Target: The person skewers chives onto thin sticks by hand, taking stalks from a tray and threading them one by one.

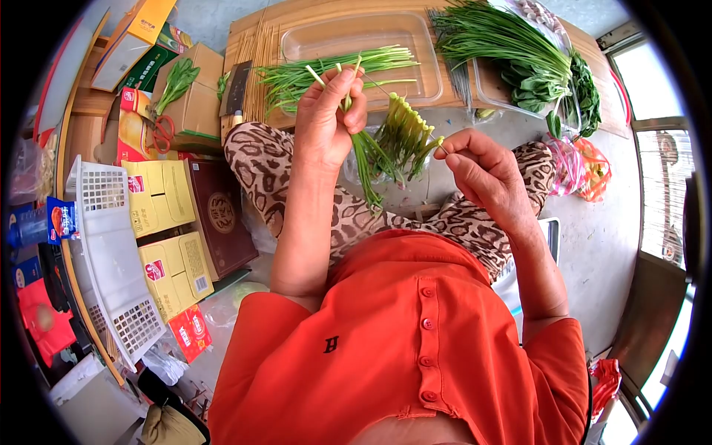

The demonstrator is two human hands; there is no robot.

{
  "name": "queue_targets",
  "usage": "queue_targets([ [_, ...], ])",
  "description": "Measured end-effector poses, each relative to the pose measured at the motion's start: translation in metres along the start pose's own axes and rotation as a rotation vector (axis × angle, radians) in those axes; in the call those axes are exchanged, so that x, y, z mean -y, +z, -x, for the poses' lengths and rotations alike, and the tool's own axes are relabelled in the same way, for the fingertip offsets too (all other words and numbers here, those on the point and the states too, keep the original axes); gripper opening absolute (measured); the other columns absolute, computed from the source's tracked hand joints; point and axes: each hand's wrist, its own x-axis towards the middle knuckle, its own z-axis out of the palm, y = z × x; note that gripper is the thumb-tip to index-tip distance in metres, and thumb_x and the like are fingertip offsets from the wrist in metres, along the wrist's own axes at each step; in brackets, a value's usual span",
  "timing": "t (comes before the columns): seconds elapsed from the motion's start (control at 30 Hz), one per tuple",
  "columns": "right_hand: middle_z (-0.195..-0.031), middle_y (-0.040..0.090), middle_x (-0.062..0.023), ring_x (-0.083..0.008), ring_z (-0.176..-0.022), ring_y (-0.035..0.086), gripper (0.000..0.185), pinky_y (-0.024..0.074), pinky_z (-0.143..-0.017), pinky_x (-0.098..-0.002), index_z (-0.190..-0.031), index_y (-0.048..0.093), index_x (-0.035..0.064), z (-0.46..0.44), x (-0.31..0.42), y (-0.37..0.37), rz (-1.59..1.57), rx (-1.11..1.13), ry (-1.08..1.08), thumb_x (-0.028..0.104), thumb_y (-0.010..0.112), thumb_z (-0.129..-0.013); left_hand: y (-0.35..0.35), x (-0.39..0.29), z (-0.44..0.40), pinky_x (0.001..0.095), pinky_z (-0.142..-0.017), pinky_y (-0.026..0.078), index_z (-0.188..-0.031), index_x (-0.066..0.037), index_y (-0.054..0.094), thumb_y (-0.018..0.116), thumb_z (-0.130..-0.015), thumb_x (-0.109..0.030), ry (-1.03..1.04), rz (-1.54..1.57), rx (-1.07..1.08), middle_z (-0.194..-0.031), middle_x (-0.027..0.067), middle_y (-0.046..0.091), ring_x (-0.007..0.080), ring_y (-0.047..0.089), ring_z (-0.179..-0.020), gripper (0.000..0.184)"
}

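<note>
My left hand [331, 111] is closed around a few green chive stalks [363, 159]. Their pale cut ends stick up past the fingers, and the leaves hang down below. A thin skewer [377, 84] runs between my two hands, its material too fine to make out. Many short folded lengths of chive [404, 133] are threaded side by side along it. My right hand [486, 174] pinches the skewer's right end between thumb and fingers. Just beyond my hands, loose chives [334, 70] lie across a clear plastic tray [363, 26].
Bamboo skewers [259, 55], a knife [236, 89] and metal skewers [458, 81] lie on the wooden table [248, 26]. A large chive bunch [512, 37] and leafy greens [538, 78] sit at right. Red scissors [162, 133], yellow boxes [174, 271] and a white basket [111, 245] stand left.
</note>
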Motion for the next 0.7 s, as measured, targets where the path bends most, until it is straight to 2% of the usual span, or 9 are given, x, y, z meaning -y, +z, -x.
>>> queue_targets([
  [0.37,-0.064,0.041,0.0085,0.0003,-0.052,0.031,0.012,0.0241,-0.045,-0.0170,-0.100,0.058,0.0032,0.0007,-0.0009,0.0007,0.000,-0.011,0.002,0.012,0.053,-0.095,-0.0004,-0.0035,0.0004,0.0199,-0.041,0.030,-0.092,-0.004,0.062,0.065,-0.087,-0.018,0.058,-0.078,-0.016,-0.077,-0.0019,0.054,0.0053,0.041,-0.048,0.015],
  [0.43,-0.065,0.041,0.0084,0.0003,-0.052,0.031,0.012,0.0240,-0.045,-0.0171,-0.100,0.058,0.0031,0.0010,-0.0009,0.0006,-0.007,-0.013,0.012,0.012,0.053,-0.095,-0.0026,-0.0040,-0.0008,0.0204,-0.041,0.032,-0.090,-0.002,0.064,0.069,-0.084,-0.016,0.057,-0.059,-0.005,-0.067,-0.0005,0.055,0.0068,0.045,-0.048,0.016],
  [0.57,-0.065,0.041,0.0081,0.0003,-0.052,0.032,0.012,0.0240,-0.045,-0.0171,-0.100,0.058,0.0029,0.0015,-0.0020,-0.0002,0.001,-0.011,0.014,0.012,0.053,-0.095,-0.0024,-0.0049,0.0006,0.0197,-0.042,0.029,-0.089,-0.005,0.061,0.066,-0.085,-0.017,0.059,-0.106,0.009,-0.077,-0.0018,0.054,0.0045,0.040,-0.048,0.014],
  [0.63,-0.066,0.042,0.0078,0.0003,-0.053,0.032,0.012,0.0241,-0.045,-0.0171,-0.100,0.058,0.0029,0.0022,-0.0012,0.0002,0.000,-0.010,0.018,0.012,0.053,-0.095,-0.0030,-0.0058,0.0003,0.0198,-0.042,0.031,-0.089,-0.003,0.063,0.068,-0.083,-0.015,0.063,-0.100,0.008,-0.065,-0.0017,0.053,0.0053,0.042,-0.048,0.014],
  [0.7,-0.066,0.042,0.0078,0.0003,-0.053,0.032,0.012,0.0243,-0.045,-0.0171,-0.100,0.058,0.0029,0.0028,-0.0002,0.0004,0.008,-0.007,0.016,0.012,0.053,-0.095,-0.0039,-0.0058,0.0000,0.0198,-0.042,0.030,-0.088,-0.003,0.063,0.068,-0.083,-0.015,0.062,-0.109,0.013,-0.065,-0.0019,0.052,0.0051,0.042,-0.047,0.014],
])
